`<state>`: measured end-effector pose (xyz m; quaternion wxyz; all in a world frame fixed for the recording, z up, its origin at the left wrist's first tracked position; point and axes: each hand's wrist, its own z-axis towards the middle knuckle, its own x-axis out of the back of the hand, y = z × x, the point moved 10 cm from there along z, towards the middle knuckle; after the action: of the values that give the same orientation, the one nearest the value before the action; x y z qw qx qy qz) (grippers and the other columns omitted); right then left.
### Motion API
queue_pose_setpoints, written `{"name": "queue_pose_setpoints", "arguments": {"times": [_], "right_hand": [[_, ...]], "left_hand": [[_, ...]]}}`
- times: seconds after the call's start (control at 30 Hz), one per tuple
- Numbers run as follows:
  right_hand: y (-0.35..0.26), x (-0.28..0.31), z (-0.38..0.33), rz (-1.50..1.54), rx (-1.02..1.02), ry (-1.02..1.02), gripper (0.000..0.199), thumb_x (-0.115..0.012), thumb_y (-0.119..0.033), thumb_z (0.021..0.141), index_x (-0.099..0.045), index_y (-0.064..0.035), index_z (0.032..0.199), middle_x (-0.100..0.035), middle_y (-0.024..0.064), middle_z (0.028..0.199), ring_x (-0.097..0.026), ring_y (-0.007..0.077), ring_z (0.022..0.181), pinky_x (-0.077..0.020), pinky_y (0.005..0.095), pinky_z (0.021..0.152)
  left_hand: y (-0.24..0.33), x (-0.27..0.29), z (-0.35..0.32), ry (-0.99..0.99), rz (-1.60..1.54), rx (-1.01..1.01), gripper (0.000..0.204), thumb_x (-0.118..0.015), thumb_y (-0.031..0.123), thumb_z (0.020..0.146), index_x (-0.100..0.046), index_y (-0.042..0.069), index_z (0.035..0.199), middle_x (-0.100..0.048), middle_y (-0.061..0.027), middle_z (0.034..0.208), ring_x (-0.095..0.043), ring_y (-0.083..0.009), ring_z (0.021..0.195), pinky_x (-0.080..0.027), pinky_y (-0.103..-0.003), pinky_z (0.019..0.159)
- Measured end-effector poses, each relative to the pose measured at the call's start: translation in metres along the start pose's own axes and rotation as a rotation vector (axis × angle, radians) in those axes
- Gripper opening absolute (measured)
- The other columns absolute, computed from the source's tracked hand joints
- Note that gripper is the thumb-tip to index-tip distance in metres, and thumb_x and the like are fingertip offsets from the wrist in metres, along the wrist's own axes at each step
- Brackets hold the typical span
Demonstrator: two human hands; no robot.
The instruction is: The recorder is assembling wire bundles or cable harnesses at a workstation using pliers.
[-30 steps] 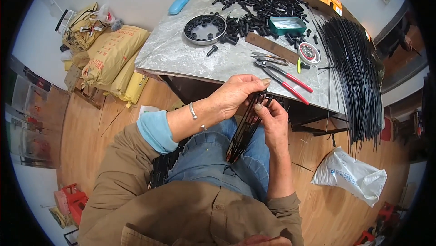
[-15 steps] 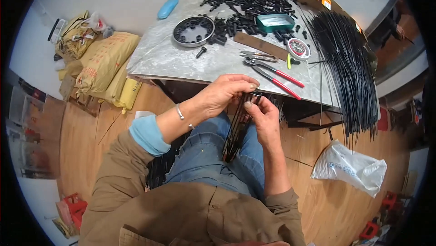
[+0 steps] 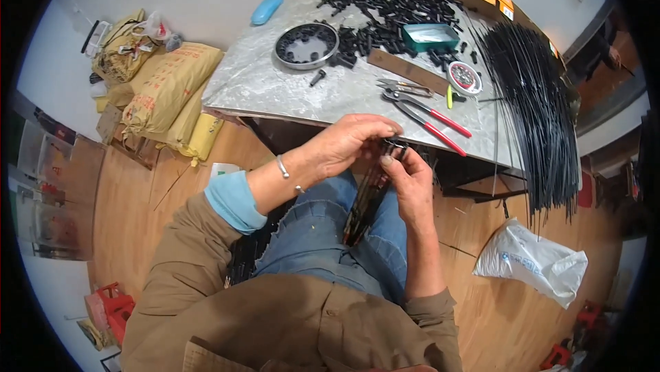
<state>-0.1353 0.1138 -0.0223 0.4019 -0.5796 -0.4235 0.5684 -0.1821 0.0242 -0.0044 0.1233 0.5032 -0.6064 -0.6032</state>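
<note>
A bundle of thin dark rods (image 3: pixel 364 210) slants from my lap up to both hands, just in front of the table edge. My left hand (image 3: pixel 347 145) arches over its upper end, thumb and fingertips pinched at the black top piece. Just below, my right hand (image 3: pixel 412 183) grips the same end with its thumb pressed on the near side. My fingers partly cover the top piece, so its details cannot be made out. On the table beyond lie red-handled cutters (image 3: pixel 432 123) and a small pair of snips (image 3: pixel 405 88).
The grey table (image 3: pixel 247 83) carries a heap of black plastic parts (image 3: pixel 392 4), a round metal tray (image 3: pixel 306 48), a green box (image 3: pixel 431 37), a small white dish (image 3: pixel 465 79) and a flat brown bar (image 3: pixel 408 71). Long black rods (image 3: pixel 533 118) overhang its right side. A white sack (image 3: pixel 529 258) sits on the floor.
The view has shifted slightly, moving the scene a little rightward and down. Both hands stay on the bundle's top end, and the rods look closer together.
</note>
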Motion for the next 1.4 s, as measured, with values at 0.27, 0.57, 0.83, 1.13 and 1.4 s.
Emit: {"name": "queue_pose_setpoints", "arguments": {"times": [0.27,0.57,0.83,1.13,1.4], "right_hand": [[0.005,-0.003,0.001,-0.009,-0.003,-0.019,0.009,-0.062,-0.013,0.088,-0.060,-0.0051,0.093,-0.060,-0.0020,0.081,-0.053,0.0050,0.070,-0.0435,0.0213,0.064],[-0.005,-0.002,-0.001,0.015,0.009,0.030,0.009,-0.064,-0.011,0.088,-0.060,-0.0034,0.088,-0.059,-0.0027,0.077,-0.051,0.0037,0.066,-0.0417,0.0189,0.061],[0.000,0.006,-0.001,-0.001,0.001,0.071,0.009,-0.065,-0.011,0.087,-0.060,-0.0044,0.088,-0.059,-0.0032,0.076,-0.050,0.0034,0.065,-0.0406,0.0188,0.059],[-0.001,0.007,-0.003,-0.015,0.009,0.043,0.014,-0.064,-0.020,0.089,-0.062,-0.0070,0.093,-0.059,-0.0049,0.080,-0.052,0.0027,0.069,-0.0401,0.0190,0.060],[-0.017,0.012,-0.010,-0.140,0.026,-0.008,0.023,-0.065,-0.026,0.089,-0.065,-0.0036,0.095,-0.061,-0.0029,0.081,-0.054,0.0042,0.072,-0.0436,0.0202,0.065]], "left_hand": [[-0.001,0.005,-0.002,0.030,-0.020,0.012,0.021,-0.058,0.017,0.088,-0.065,0.003,0.100,-0.065,-0.0038,0.092,-0.060,-0.0117,0.084,-0.046,-0.026,0.074],[0.000,-0.002,0.004,-0.005,-0.019,-0.010,0.023,-0.058,0.018,0.089,-0.065,0.001,0.102,-0.065,-0.0046,0.095,-0.060,-0.0128,0.087,-0.048,-0.029,0.079],[0.011,-0.013,-0.004,-0.037,0.054,-0.045,0.027,-0.063,0.023,0.088,-0.065,0.002,0.104,-0.066,-0.0013,0.091,-0.059,-0.0079,0.080,-0.046,-0.022,0.073],[0.018,-0.024,-0.015,-0.034,0.250,-0.215,0.027,-0.065,0.014,0.087,-0.061,0.005,0.112,-0.062,0.0024,0.094,-0.055,-0.0048,0.085,-0.047,-0.022,0.078],[0.024,-0.029,-0.023,-0.073,0.273,-0.203,0.026,-0.064,0.016,0.088,-0.064,0.006,0.112,-0.062,0.0054,0.090,-0.053,-0.0026,0.079,-0.044,-0.018,0.070]]}}
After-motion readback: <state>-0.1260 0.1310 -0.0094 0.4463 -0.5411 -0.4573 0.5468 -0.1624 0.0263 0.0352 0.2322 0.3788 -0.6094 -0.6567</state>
